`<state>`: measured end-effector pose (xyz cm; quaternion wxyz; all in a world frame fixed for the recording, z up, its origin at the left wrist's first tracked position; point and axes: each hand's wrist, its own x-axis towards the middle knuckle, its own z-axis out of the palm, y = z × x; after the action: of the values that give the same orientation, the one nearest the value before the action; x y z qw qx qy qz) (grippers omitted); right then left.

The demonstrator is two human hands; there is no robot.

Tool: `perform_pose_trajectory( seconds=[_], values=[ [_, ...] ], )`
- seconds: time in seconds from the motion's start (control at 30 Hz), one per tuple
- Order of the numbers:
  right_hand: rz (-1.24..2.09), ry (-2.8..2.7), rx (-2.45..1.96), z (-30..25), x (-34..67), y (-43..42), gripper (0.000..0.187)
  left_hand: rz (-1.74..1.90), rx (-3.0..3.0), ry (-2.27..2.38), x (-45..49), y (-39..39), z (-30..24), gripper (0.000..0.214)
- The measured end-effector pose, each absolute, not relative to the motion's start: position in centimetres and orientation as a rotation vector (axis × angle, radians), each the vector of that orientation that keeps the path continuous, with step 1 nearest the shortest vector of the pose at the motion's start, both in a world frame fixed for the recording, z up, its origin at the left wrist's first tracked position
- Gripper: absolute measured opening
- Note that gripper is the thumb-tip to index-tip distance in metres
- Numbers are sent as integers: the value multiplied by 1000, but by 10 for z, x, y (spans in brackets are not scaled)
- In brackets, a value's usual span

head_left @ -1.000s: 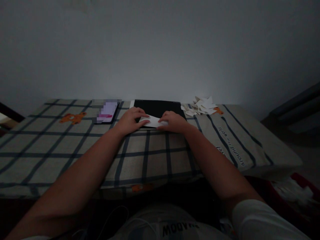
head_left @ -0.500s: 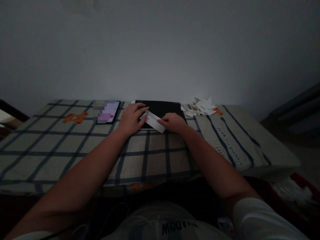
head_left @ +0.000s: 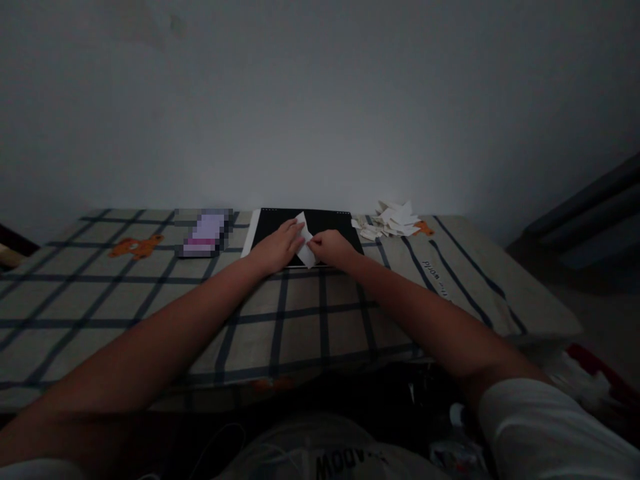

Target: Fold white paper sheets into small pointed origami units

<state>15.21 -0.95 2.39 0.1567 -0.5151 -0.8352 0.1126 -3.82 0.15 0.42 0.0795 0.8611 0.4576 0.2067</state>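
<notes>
A small folded piece of white paper (head_left: 307,257) lies slanted over a black spiral-edged pad (head_left: 273,223) by the wall. From the left, my left hand (head_left: 279,248) reaches onto it, its fingers close together and holding the paper's left side against the pad. My right hand (head_left: 334,247) has its fingers curled in and pinches the paper's right edge between thumb and forefinger. Parts of the paper are hidden beneath the fingers.
A phone (head_left: 205,235) with a lit, blurred screen lies to the left. A heap of folded white paper pieces (head_left: 397,219) sits right of the pad. Beneath everything is a checked tablecloth (head_left: 300,320). The pale wall (head_left: 310,120) bounds the table's far side.
The paper has turned from lying crosswise to a steeper slant and looks narrower. My left hand's fingers have drawn together, and the hands are closer to each other. The camera view has shifted slightly.
</notes>
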Motion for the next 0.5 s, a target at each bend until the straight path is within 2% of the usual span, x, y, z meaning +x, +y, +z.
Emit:
perform_pose_trajectory(
  seconds=[0.2,0.37,0.5],
  values=[
    [385,-2407,-1375,19,155,0,38,562,2671,1134,-39,26,6,59],
    [269,-2413,-1276,4,168,3,28,518,2685,1211,-44,21,1,60],
    [292,-2512,-985,0,181,9,27,432,2754,1291,-43,13,0,59]
  ],
)
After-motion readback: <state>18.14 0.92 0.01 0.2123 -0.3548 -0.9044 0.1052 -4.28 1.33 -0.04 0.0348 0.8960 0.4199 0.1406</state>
